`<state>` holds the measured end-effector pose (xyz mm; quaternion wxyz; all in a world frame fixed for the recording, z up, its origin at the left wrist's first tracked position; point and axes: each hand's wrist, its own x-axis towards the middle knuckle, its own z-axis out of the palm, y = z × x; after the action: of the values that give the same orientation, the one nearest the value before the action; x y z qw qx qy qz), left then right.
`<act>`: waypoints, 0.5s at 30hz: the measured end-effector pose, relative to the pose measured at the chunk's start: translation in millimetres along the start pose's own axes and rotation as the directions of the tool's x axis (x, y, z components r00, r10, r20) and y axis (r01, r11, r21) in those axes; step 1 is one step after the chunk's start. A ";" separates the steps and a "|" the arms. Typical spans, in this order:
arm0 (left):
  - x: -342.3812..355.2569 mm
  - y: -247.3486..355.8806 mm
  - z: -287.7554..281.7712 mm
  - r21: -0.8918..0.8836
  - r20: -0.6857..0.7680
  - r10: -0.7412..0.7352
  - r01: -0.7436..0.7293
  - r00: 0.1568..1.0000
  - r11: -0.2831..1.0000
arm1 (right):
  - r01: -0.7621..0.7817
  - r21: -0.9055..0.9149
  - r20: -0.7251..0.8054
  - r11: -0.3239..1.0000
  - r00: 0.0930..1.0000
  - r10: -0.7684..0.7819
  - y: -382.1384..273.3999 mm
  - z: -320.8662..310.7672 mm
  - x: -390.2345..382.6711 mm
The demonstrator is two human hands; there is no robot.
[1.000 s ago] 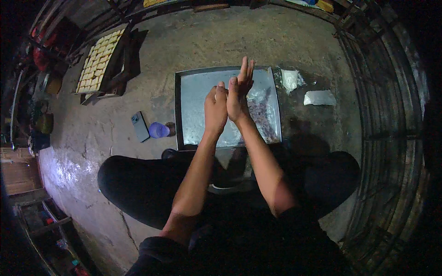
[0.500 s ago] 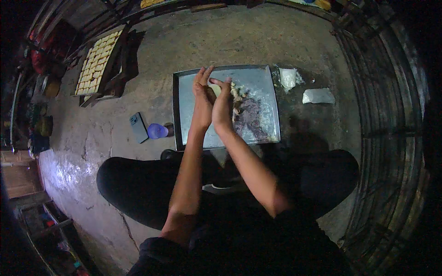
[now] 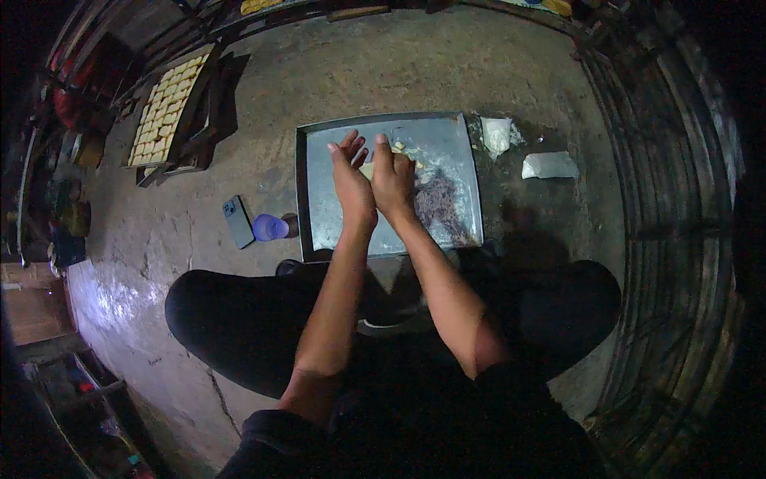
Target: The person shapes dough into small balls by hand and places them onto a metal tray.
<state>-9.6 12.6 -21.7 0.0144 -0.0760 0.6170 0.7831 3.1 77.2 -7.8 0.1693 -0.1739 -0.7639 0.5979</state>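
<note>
Above a shallow metal tray, my left hand is turned palm inward, its fingers stretched up and a little apart. My right hand presses against it from the right, thumb up and fingers curled. A pale piece of dough shows between the two hands, mostly hidden by them. Small pale dough bits lie on the tray just beyond my right hand. White powder and a greyish smeared patch cover the tray's right half.
Left of the tray, a purple cup and a phone rest on the concrete floor. Farther left stands a tray of pale rectangular pieces. Two bags of white powder lie to the right. Dark racks line the right side.
My hands have come slightly nearer to me and turned. The right fingers, stretched upward before, are now curled, and less of the dough shows.
</note>
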 end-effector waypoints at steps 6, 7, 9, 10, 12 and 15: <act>8.7 3.4 -14.0 -0.293 0.191 -0.028 0.084 0.981 0.952 | 0.055 -0.018 0.048 0.998 0.997 -0.054 -1.1 6.8 -10.4; 11.0 5.7 -14.1 -0.350 0.259 -0.033 0.126 0.965 0.928 | 0.080 -0.071 0.071 0.994 0.995 -0.075 1.9 7.1 -8.5; 9.9 15.9 -12.0 -0.291 0.338 0.002 0.102 0.941 0.951 | 0.233 -0.148 0.014 0.961 0.972 -0.234 -1.0 9.0 -7.0; 9.3 20.7 -10.0 -0.294 0.347 0.007 0.101 0.938 0.950 | 0.305 -0.190 -0.010 0.933 0.950 -0.313 -2.2 8.7 -6.6; 10.0 27.4 -11.6 -0.294 0.354 0.025 0.086 0.935 0.952 | 0.168 -0.187 0.001 0.968 0.985 -0.171 -9.9 9.6 -7.3; 3.8 27.2 -10.8 -0.374 0.376 -0.025 0.176 0.926 0.910 | 0.381 -0.228 -0.068 0.896 0.912 -0.405 -10.3 12.1 -6.2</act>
<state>-15.4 -4.6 1.5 0.1533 0.0365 0.4249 0.8914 2.2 61.6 -0.8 0.3106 -0.0666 -0.8310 0.4567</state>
